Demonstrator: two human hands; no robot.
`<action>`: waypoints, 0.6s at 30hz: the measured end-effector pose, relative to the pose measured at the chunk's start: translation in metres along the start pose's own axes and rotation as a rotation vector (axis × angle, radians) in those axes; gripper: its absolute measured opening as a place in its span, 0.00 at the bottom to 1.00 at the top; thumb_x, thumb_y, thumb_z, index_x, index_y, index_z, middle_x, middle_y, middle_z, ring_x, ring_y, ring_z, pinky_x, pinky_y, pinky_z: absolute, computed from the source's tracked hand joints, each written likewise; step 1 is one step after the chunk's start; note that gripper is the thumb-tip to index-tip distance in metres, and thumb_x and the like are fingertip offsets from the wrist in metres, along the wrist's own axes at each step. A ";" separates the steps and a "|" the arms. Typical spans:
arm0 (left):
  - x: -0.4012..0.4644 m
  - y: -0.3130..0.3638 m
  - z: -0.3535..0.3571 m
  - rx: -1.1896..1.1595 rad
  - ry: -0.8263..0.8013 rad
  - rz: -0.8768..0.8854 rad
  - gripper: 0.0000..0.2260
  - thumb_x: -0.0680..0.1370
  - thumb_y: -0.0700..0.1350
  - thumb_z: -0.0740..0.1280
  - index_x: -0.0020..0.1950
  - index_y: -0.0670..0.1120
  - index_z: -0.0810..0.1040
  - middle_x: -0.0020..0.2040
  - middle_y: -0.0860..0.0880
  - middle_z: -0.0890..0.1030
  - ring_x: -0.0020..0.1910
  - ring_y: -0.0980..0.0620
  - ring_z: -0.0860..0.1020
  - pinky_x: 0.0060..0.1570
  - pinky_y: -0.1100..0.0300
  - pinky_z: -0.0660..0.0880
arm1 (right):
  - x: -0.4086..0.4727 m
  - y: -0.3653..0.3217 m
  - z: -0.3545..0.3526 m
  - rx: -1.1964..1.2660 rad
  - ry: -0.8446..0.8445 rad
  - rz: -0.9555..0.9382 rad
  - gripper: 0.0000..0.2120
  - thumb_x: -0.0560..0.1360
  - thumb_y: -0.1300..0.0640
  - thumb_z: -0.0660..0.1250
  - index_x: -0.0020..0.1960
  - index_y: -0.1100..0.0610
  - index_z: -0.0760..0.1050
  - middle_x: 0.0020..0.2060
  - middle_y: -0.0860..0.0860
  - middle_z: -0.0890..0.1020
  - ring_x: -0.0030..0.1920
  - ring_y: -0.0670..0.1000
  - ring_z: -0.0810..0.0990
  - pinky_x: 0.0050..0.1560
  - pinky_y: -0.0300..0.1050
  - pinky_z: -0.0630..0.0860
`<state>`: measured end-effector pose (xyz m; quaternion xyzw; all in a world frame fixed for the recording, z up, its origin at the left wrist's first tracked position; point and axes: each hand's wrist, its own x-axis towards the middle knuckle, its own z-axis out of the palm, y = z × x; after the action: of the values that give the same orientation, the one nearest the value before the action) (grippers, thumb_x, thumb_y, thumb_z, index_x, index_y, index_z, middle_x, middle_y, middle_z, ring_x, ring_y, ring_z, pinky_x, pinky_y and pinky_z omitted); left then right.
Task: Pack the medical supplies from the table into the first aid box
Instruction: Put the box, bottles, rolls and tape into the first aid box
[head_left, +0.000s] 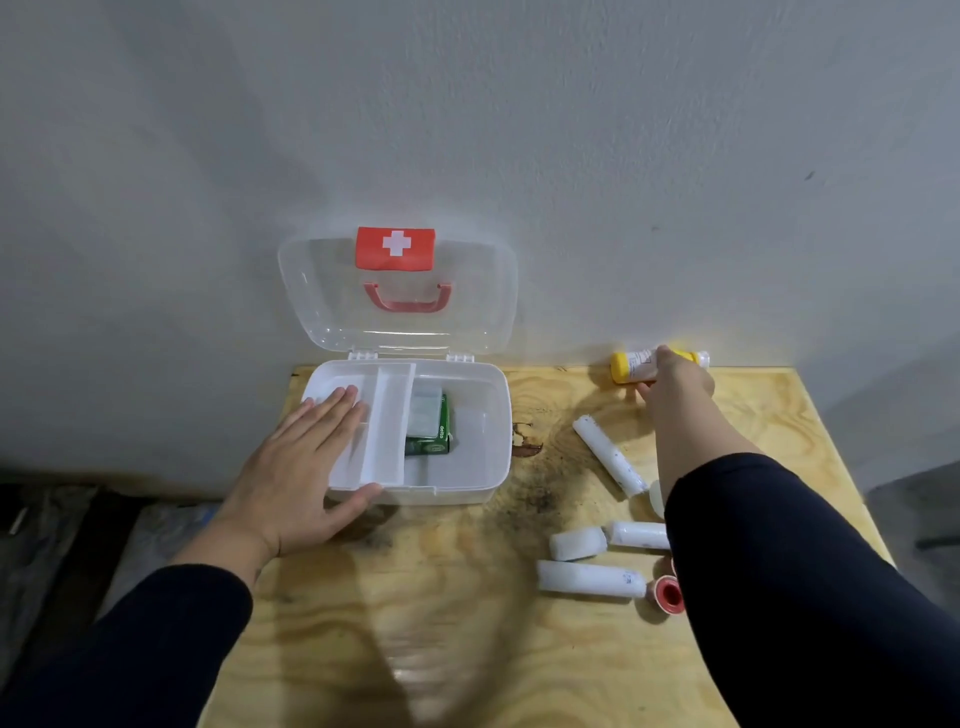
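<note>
The clear first aid box (496, 415) stands open at the back left of the table, its lid (400, 296) leaning on the wall. Inside lie a green carton (434, 444) and a white inner tray (387, 421). My left hand (306, 462) rests flat on the box's left front corner, fingers spread. My right hand (675, 376) reaches to the far right edge and closes around a yellow bottle (631, 366) lying on its side. Several white bandage rolls (608, 454) and a roll of tape with a red core (666, 595) lie on the right.
The wooden table (467, 597) has a dark stain in the middle. A grey wall stands right behind the box and the bottle. My right sleeve covers part of the supplies. Dark clutter lies on the floor to the left.
</note>
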<state>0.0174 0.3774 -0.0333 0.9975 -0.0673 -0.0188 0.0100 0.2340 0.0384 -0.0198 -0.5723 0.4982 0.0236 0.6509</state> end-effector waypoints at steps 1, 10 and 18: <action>0.000 0.000 0.000 0.004 -0.003 -0.001 0.37 0.75 0.67 0.48 0.76 0.42 0.57 0.76 0.45 0.57 0.76 0.51 0.54 0.74 0.54 0.49 | -0.001 0.003 -0.001 0.006 -0.010 -0.014 0.15 0.70 0.58 0.74 0.47 0.61 0.69 0.44 0.55 0.76 0.46 0.55 0.77 0.50 0.45 0.80; -0.001 -0.002 -0.001 0.012 -0.009 0.008 0.40 0.74 0.70 0.40 0.77 0.44 0.52 0.77 0.48 0.51 0.76 0.53 0.47 0.74 0.55 0.44 | -0.066 0.021 -0.019 -0.163 -0.189 -0.595 0.21 0.66 0.56 0.75 0.58 0.54 0.75 0.49 0.50 0.81 0.49 0.51 0.82 0.54 0.51 0.80; -0.003 0.001 -0.006 -0.017 -0.006 0.014 0.42 0.72 0.72 0.39 0.77 0.45 0.47 0.77 0.48 0.45 0.75 0.53 0.43 0.73 0.56 0.39 | -0.166 0.034 -0.023 -0.351 -0.478 -0.865 0.20 0.68 0.59 0.76 0.58 0.56 0.74 0.49 0.51 0.81 0.46 0.50 0.81 0.48 0.45 0.79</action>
<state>0.0147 0.3773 -0.0275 0.9968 -0.0743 -0.0221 0.0181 0.1158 0.1217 0.0709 -0.8049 0.0423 -0.0343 0.5909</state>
